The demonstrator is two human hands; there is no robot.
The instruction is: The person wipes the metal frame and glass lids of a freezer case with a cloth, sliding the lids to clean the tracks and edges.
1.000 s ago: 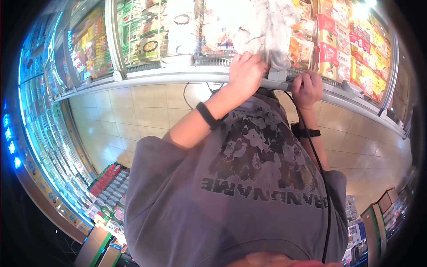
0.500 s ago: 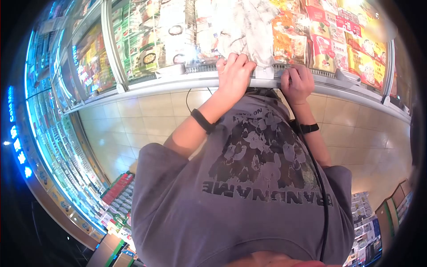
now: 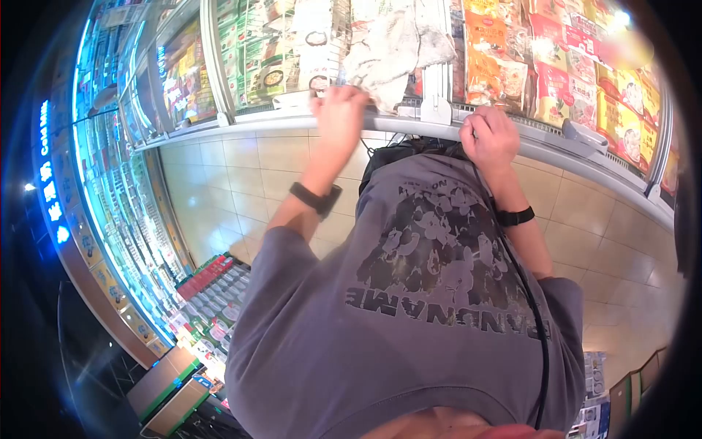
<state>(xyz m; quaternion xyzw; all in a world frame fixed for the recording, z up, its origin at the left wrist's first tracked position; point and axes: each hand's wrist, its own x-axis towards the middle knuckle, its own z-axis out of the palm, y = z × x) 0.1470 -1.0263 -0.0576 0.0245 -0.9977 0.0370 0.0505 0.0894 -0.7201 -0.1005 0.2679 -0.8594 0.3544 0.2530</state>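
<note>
My left hand point(image 3: 340, 113), slightly blurred, is at the front rim of a display freezer with its fingers curled. Right at those fingers is the lower edge of a crumpled whitish cloth point(image 3: 391, 55) with grey stains. It lies spread over the freezer's glass top, left of the central white divider point(image 3: 436, 110). My right hand point(image 3: 491, 137) is closed in a fist over the freezer rim point(image 3: 545, 141), just right of the divider. Both wrists wear black bands.
Under the glass are green packs point(image 3: 252, 69), orange packs point(image 3: 484, 55) and yellow packs point(image 3: 621, 121). A grey lid handle point(image 3: 585, 137) sits on the right rim. Lit shelves point(image 3: 121, 168) run along the left. A black cable point(image 3: 537, 314) hangs down my grey shirt.
My left hand has moved left along the freezer rim, and the cloth's lower edge has shifted left with it. My right hand keeps its place at the rim. The view has turned slightly.
</note>
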